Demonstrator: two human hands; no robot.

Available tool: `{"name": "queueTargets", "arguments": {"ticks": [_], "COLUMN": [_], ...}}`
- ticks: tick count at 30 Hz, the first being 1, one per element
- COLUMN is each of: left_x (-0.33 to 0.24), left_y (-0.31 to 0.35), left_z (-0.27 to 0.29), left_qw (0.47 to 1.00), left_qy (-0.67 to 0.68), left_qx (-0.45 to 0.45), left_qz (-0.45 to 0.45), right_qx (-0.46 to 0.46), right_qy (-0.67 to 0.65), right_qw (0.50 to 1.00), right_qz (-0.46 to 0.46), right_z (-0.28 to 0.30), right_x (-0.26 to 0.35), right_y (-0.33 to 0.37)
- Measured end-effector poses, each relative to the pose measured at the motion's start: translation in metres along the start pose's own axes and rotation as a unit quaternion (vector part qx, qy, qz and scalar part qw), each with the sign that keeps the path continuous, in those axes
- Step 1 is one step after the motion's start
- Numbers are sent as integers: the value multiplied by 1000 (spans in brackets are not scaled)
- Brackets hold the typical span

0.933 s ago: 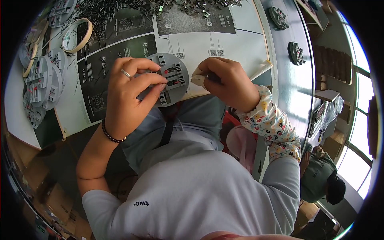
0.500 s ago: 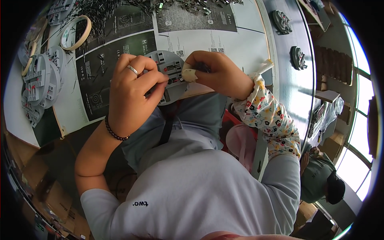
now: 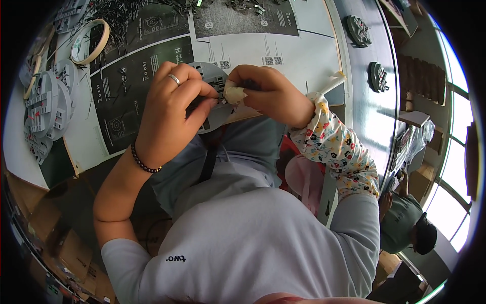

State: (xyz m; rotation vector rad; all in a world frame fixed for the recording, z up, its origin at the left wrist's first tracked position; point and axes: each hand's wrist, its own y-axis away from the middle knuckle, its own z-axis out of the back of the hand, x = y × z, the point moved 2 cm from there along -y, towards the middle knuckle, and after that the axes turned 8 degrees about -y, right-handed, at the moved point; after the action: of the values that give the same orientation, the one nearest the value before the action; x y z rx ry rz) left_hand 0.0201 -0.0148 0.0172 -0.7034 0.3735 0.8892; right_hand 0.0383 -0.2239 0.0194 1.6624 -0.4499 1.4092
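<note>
A round grey plastic base [image 3: 216,117] with slots and small dark metal parts lies at the near edge of the table, partly hidden by my hands. Over its left side comes my left hand [image 3: 174,104], thumb and forefinger pinched together above the middle of the base. What sits between those fingertips is too small to make out. My right hand [image 3: 271,93] is closed at the right side of the base, its tape-wrapped thumb pressed against the slotted middle, close to my left fingertips. Its curled fingers hide what they grip.
Stacked grey bases [image 3: 48,106] stand at the left, with a tape roll [image 3: 104,43] beyond them. Thin black strips [image 3: 119,25] and small metal pieces [image 3: 243,6] lie at the back. Two assembled parts [image 3: 358,31] rest on the right-hand surface; a co-worker [image 3: 405,223] is at far right.
My left fingertips have shifted right, up to my right thumb. My right hand has moved slightly left, further over the base.
</note>
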Motion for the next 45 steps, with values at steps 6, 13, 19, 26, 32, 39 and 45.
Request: {"name": "queueTargets", "arguments": {"ticks": [6,13,19,26,32,39,45], "left_x": [0,-2,-3,-3,-20,-13,-5], "left_y": [-5,-10,-8,-3,19,33,30], "left_z": [-1,0,2,-2,-2,-7,-7], "left_qw": [999,998,997,1000,996,998,997], "left_qy": [14,20,22,4,-87,-59,-60], "left_qx": [36,48,64,22,-22,-20,-13], "left_qz": [16,22,36,14,10,-10,-52], "right_qx": [-4,37,59,6,-9,-18,-59], "right_qy": [-73,12,92,385,547,524,583], "right_qw": [994,995,994,888,793,804,762], "right_qz": [-80,-88,-26,253,269,280,276], "right_z": [6,14,14,-4,-27,-24,-37], "right_x": [8,18,17,28,28,26,21], "right_y": [-5,-20,-25,-7,8,12,16]}}
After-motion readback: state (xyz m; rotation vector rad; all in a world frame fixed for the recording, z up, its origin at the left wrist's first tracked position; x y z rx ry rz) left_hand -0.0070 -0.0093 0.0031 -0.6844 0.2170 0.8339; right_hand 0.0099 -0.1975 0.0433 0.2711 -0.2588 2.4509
